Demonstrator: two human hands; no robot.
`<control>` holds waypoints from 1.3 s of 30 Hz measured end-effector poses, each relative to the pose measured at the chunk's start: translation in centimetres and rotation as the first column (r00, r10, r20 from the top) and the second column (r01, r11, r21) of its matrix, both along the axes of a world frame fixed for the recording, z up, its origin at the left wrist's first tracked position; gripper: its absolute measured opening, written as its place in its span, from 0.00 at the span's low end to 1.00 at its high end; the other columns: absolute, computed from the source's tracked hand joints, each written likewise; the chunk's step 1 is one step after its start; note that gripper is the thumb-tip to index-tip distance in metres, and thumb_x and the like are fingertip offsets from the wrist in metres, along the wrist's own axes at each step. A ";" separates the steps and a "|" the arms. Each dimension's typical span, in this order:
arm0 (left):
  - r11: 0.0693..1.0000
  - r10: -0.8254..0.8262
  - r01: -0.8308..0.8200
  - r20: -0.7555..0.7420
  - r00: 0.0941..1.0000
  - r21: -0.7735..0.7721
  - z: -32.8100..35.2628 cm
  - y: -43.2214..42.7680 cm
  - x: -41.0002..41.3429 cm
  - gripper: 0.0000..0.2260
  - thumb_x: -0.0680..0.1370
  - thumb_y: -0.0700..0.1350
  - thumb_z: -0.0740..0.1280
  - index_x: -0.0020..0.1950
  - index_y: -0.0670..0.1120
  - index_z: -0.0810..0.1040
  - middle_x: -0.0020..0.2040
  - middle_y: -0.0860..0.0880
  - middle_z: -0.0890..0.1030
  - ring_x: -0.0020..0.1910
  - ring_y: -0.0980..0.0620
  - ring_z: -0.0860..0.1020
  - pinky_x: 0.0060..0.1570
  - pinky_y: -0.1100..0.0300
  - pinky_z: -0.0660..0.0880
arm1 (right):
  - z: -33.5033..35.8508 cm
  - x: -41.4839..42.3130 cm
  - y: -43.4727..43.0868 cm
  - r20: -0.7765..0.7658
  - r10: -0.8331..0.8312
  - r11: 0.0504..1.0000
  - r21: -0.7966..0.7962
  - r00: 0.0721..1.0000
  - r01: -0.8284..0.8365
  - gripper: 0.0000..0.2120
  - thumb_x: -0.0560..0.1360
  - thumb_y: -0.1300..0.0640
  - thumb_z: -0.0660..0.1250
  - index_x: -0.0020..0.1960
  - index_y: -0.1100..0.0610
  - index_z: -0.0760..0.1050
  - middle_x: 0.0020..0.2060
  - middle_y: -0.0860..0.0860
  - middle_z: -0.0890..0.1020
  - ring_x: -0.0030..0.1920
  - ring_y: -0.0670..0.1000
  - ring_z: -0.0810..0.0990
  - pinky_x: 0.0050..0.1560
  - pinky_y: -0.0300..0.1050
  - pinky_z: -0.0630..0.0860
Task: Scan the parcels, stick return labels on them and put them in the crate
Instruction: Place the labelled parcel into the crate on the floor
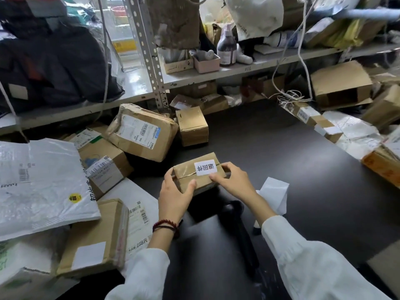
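A small brown cardboard parcel (190, 169) sits just above the dark table (303, 180), near its middle. A white return label (205, 168) with black characters is stuck on its top face. My left hand (175, 191) grips the parcel's left end, thumb on the near side. My right hand (232, 179) holds the right end, with a fingertip on the label's near edge. A black handheld scanner (240, 230) lies on the table below the parcel, between my forearms. No crate shows.
Several cardboard parcels (145, 132) and a white mailer bag (41, 182) pile up on the left. White label backing paper (275, 193) lies right of my hands. More boxes (342, 83) and mailers crowd the right side. A metal shelf (238, 68) with bottles stands behind.
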State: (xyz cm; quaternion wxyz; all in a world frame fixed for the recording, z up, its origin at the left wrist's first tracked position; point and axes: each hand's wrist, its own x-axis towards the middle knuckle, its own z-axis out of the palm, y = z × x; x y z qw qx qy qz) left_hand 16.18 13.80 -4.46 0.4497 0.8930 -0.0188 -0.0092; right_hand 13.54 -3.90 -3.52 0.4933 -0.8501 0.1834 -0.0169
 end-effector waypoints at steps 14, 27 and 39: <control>0.804 -0.486 0.525 0.199 0.851 -0.281 5.3 -11.2 -6.9 0.28 0.73 0.51 0.72 0.69 0.54 0.62 0.61 0.57 0.72 0.56 0.55 0.77 0.56 0.58 0.76 | 4.1 -15.7 -5.8 0.227 -0.569 0.816 0.038 0.791 0.576 0.25 0.71 0.45 0.73 0.65 0.50 0.71 0.61 0.48 0.77 0.60 0.46 0.76 0.61 0.46 0.75; 0.435 -0.885 0.894 0.130 0.447 -0.110 2.1 -29.2 -22.9 0.26 0.73 0.50 0.72 0.69 0.50 0.66 0.65 0.51 0.69 0.57 0.60 0.71 0.53 0.72 0.69 | 0.5 -37.8 -15.9 0.078 -0.867 0.497 0.053 0.492 0.866 0.28 0.72 0.45 0.72 0.67 0.51 0.67 0.63 0.45 0.74 0.60 0.44 0.70 0.55 0.39 0.65; 0.242 -0.969 0.970 -0.060 0.240 -0.038 -4.2 -39.5 -31.4 0.28 0.75 0.47 0.71 0.72 0.48 0.65 0.66 0.50 0.72 0.45 0.69 0.71 0.40 0.80 0.69 | -4.6 -47.8 -24.8 -0.164 -0.896 0.402 0.096 0.413 0.911 0.30 0.74 0.46 0.71 0.72 0.51 0.64 0.68 0.48 0.72 0.64 0.48 0.70 0.58 0.41 0.65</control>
